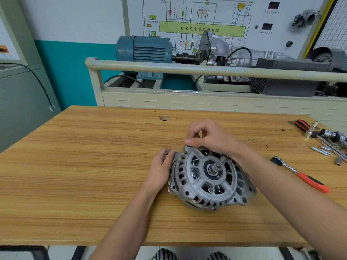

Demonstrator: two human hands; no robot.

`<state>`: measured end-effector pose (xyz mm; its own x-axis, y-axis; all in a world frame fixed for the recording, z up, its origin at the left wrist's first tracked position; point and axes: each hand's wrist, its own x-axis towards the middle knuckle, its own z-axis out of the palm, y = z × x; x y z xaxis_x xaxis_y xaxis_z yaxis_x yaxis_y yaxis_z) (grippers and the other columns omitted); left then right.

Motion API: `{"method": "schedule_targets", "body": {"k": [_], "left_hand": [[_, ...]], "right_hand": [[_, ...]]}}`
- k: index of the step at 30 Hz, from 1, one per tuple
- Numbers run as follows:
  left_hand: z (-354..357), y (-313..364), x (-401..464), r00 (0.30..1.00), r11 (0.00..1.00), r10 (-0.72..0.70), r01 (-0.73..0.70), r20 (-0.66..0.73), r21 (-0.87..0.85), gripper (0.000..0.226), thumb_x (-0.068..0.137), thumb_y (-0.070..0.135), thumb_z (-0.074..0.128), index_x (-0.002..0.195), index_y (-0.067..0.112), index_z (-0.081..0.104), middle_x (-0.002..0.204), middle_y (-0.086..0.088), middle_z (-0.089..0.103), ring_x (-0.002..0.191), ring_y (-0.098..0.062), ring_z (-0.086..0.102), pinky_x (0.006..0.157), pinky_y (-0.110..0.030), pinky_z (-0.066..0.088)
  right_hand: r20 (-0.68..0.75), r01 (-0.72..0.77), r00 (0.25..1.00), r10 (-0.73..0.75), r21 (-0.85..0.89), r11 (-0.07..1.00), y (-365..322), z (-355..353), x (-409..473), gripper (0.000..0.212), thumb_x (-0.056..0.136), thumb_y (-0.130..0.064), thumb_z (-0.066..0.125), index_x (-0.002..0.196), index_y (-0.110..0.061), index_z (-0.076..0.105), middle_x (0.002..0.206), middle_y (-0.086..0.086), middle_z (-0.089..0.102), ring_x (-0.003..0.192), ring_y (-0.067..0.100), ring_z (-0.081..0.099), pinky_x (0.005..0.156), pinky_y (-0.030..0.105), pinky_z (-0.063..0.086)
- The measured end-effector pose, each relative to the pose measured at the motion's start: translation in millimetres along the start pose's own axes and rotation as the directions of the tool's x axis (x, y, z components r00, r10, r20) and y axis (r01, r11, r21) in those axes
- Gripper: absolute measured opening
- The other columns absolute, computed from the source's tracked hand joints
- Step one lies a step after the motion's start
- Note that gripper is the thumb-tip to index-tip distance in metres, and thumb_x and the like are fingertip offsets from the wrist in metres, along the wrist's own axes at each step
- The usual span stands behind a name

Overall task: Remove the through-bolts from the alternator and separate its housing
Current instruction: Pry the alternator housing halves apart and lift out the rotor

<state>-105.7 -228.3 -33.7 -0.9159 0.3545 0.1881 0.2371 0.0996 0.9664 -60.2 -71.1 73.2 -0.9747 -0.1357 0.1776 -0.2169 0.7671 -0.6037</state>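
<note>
An alternator (210, 177) lies on a wooden desk (93, 175), a little right of the frame's centre, with its shaft end (216, 167) facing up toward the camera and its ribbed aluminium housing resting on the wood. The left hand (161, 169) presses against the housing's left side, its fingers (169, 153) curled around a mounting ear there, so it is gripping the alternator. The right hand (210, 136) reaches over the upper edge of the housing; its fingers (189, 141) are pinched narrowly together at the rim, but whatever they pinch is too small and hidden to make out.

At the right of the frame, well apart from the alternator, a ratchet wrench with an orange handle (302, 175) lies diagonally on the desk. Farther toward the upper right edge sit a screwdriver with a red and black handle (301, 124), a chrome ratchet tool (332, 136) and several loose through-bolts (321, 150) lying side by side near it.

Beyond the desk, in the upper half of the frame, a cream-coloured training stand (187, 98) carries a blue electric motor (144, 48) coupled to a silver transmission (221, 47), with a wiring diagram board (197, 17) behind.
</note>
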Motion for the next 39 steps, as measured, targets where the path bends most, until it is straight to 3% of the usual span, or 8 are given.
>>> {"method": "schedule_targets", "body": {"k": [4, 9, 13, 16, 19, 24, 30, 39], "left_hand": [[0, -4, 2, 1.0, 1.0, 0.004, -0.004, -0.007, 0.0, 0.022, 0.102, 0.022, 0.045, 0.101, 0.005, 0.06, 0.098, -0.018, 0.067, 0.09, -0.028, 0.062, 0.085, -0.046, 0.048], [-2, -2, 0, 1.0, 1.0, 0.021, -0.021, 0.009, 0.001, 0.022, 0.101, 0.017, 0.044, 0.11, 0.007, 0.062, 0.101, -0.005, 0.07, 0.097, -0.019, 0.065, 0.085, -0.035, 0.052], [3, 0, 4, 1.0, 0.999, -0.019, 0.019, -0.02, -0.036, 0.026, 0.1, 0.024, 0.048, 0.096, 0.005, 0.065, 0.092, -0.009, 0.069, 0.086, -0.02, 0.063, 0.079, -0.034, 0.048], [7, 4, 12, 0.991, 0.988, -0.136, 0.134, -0.017, -0.082, 0.027, 0.094, 0.023, 0.053, 0.07, 0.01, 0.057, 0.067, -0.003, 0.057, 0.066, -0.023, 0.051, 0.066, -0.034, 0.039], [10, 8, 21, 0.953, 0.947, -0.302, 0.303, 0.023, -0.105, 0.043, 0.085, 0.037, 0.064, 0.049, 0.023, 0.046, 0.052, 0.002, 0.052, 0.056, -0.021, 0.046, 0.063, -0.035, 0.035], [19, 11, 29, 0.934, 0.925, -0.355, 0.357, 0.04, -0.13, 0.027, 0.08, 0.04, 0.065, 0.063, 0.019, 0.058, 0.067, -0.009, 0.061, 0.063, -0.024, 0.054, 0.065, -0.037, 0.042], [31, 17, 40, 0.938, 0.936, -0.344, 0.346, 0.047, -0.064, 0.04, 0.075, 0.031, 0.064, 0.047, 0.023, 0.036, 0.051, 0.004, 0.042, 0.052, -0.018, 0.036, 0.058, -0.033, 0.029], [36, 22, 47, 0.94, 0.943, -0.33, 0.333, 0.081, -0.018, 0.042, 0.074, 0.033, 0.066, 0.044, 0.024, 0.038, 0.046, 0.007, 0.042, 0.045, -0.017, 0.037, 0.056, -0.029, 0.03]], "right_hand": [[0.269, 0.138, 0.958, -0.103, -0.116, 0.984, -26, 4, 18, 0.022, 0.083, -0.019, 0.071, 0.064, -0.023, 0.061, 0.075, 0.0, 0.061, 0.073, 0.014, 0.053, 0.088, 0.046, 0.046], [0.389, 0.282, 0.906, -0.167, -0.262, 0.923, -41, 14, 23, 0.015, 0.084, -0.029, 0.071, 0.071, -0.021, 0.069, 0.08, -0.003, 0.066, 0.078, 0.013, 0.056, 0.076, 0.031, 0.045], [0.012, 0.06, 0.998, -0.059, -0.338, 0.939, -19, 4, 15, 0.04, 0.096, -0.042, 0.051, 0.074, -0.012, 0.066, 0.061, -0.005, 0.051, 0.053, 0.01, 0.043, 0.052, 0.022, 0.037], [-0.152, -0.116, 0.985, 0.077, -0.275, 0.954, -2, 10, 9, 0.048, 0.095, -0.041, 0.053, 0.053, -0.017, 0.053, 0.047, -0.006, 0.041, 0.041, 0.009, 0.034, 0.044, 0.016, 0.03], [-0.273, -0.148, 0.957, 0.094, -0.183, 0.972, 3, 18, 8, 0.04, 0.088, -0.034, 0.062, 0.052, -0.017, 0.06, 0.048, 0.0, 0.051, 0.044, 0.011, 0.041, 0.043, 0.01, 0.035], [-0.368, -0.115, 0.928, 0.057, -0.138, 0.984, 11, 14, 2, 0.034, 0.086, -0.025, 0.062, 0.06, -0.003, 0.065, 0.066, 0.016, 0.064, 0.059, 0.03, 0.055, 0.055, 0.034, 0.046], [-0.423, -0.071, 0.906, 0.005, -0.14, 0.988, 14, 10, -8, 0.035, 0.085, -0.02, 0.064, 0.053, -0.007, 0.06, 0.056, -0.005, 0.053, 0.052, 0.01, 0.045, 0.056, 0.027, 0.037], [-0.449, -0.05, 0.894, -0.015, -0.133, 0.99, 14, 7, -13, 0.037, 0.086, -0.017, 0.065, 0.051, -0.009, 0.056, 0.056, -0.007, 0.051, 0.054, 0.013, 0.045, 0.059, 0.031, 0.038]]}}
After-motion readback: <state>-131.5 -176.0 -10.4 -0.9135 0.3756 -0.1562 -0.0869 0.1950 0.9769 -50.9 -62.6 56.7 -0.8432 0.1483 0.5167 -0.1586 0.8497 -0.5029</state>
